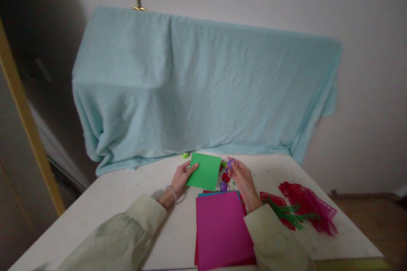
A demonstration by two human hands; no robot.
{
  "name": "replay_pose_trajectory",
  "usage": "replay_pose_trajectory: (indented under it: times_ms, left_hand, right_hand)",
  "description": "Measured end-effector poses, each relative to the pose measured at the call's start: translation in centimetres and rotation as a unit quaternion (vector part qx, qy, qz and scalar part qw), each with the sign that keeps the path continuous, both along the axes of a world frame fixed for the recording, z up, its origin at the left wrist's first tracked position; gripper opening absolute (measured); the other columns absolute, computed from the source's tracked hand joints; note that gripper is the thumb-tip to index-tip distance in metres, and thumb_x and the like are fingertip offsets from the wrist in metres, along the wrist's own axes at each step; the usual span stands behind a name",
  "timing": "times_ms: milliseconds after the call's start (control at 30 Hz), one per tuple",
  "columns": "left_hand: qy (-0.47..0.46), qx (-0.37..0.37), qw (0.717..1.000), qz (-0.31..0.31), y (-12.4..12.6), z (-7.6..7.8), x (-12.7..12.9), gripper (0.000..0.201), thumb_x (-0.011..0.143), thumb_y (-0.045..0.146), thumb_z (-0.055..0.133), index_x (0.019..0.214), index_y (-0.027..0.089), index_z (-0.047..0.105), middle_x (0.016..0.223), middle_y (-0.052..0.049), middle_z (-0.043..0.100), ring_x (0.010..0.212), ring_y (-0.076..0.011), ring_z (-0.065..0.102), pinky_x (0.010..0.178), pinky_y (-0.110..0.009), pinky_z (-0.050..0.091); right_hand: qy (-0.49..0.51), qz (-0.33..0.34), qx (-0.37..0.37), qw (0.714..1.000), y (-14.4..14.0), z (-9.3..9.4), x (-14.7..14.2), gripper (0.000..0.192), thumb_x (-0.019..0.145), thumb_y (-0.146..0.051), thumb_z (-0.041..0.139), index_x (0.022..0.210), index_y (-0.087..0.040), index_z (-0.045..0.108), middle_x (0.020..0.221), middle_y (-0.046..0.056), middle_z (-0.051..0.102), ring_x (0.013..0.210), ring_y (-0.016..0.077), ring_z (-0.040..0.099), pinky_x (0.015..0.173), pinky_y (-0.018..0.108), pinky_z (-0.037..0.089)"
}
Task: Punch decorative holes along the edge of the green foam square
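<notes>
My left hand (182,178) pinches the left edge of a green paper sheet (205,171) and holds it tilted just above the white table (127,194). My right hand (243,180) is closed around a small purple craft punch (230,162) beside the sheet's right edge. Between my hands lie a red punch (226,176), a second purple punch (224,186) and a small green punch (223,164). A stack of coloured paper with a magenta sheet (221,228) on top lies in front of me.
A light blue towel (203,89) drapes a large object at the table's back. Another green punch (185,155) sits by its hem. Cut red, green and magenta lattice paper pieces (299,209) lie to the right. A wooden frame (28,123) stands at left.
</notes>
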State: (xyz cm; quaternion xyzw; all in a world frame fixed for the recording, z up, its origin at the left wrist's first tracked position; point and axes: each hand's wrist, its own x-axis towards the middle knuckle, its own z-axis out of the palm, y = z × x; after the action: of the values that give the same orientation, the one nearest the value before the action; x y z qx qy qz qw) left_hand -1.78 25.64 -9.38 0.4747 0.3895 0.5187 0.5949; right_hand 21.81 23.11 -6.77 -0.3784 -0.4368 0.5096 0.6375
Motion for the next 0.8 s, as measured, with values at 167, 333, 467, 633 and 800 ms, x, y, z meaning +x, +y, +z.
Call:
replay_pose_trajectory:
  times_ms: [167,333,467,633,800]
  left_hand:
    - [0.004,-0.011,1.000,0.010,-0.18,0.14,0.16,0.056,0.069,0.050,0.072,0.110,0.013,0.062,0.086,-0.010,0.071,0.067,-0.0196,0.066,0.059,-0.025,0.051]
    - [0.005,0.002,1.000,0.008,-0.43,0.31,0.37,0.054,0.070,0.050,0.071,0.108,0.012,0.063,0.083,-0.010,0.071,0.065,-0.0191,0.066,0.057,-0.025,0.050]
    - [0.010,0.015,1.000,0.005,-0.62,0.48,0.46,0.050,0.070,0.049,0.071,0.103,0.012,0.064,0.075,-0.007,0.070,0.058,-0.0170,0.063,0.053,-0.024,0.048]
    - [0.021,0.026,0.999,-0.004,-0.73,0.49,0.48,0.044,0.072,0.047,0.070,0.099,0.013,0.064,0.077,-0.007,0.069,0.058,-0.0159,0.061,0.052,-0.022,0.046]
    - [0.036,0.047,0.998,0.014,-0.66,0.35,0.41,0.039,0.074,0.046,0.068,0.095,0.013,0.064,0.074,-0.004,0.066,0.057,-0.0132,0.057,0.051,-0.020,0.043]
  right_hand:
    - [0.001,0.030,-0.012,0.999,0.54,-0.84,0.31,0.033,0.073,-0.044,0.070,0.092,-0.017,0.067,0.078,0.001,0.062,0.059,0.0097,0.050,0.055,0.022,0.041]
    - [0.025,0.064,-0.024,0.997,0.77,-1.04,0.39,0.036,0.069,-0.040,0.073,0.096,-0.018,0.066,0.092,0.004,0.066,0.077,0.0145,0.057,0.069,0.024,0.046]
    - [0.022,0.058,-0.049,0.997,0.21,-0.53,0.36,0.037,0.073,-0.042,0.070,0.100,-0.018,0.062,0.096,0.006,0.067,0.072,0.0139,0.057,0.063,0.024,0.046]
    - [0.022,0.075,-0.035,0.996,0.13,-0.25,0.19,0.037,0.069,-0.038,0.074,0.097,-0.017,0.063,0.083,0.003,0.063,0.063,0.0110,0.053,0.058,0.023,0.043]
    - [-0.031,0.065,-0.009,0.997,0.40,-0.61,-0.13,0.039,0.067,-0.040,0.074,0.097,-0.016,0.065,0.072,-0.001,0.057,0.054,0.0077,0.044,0.051,0.022,0.036]
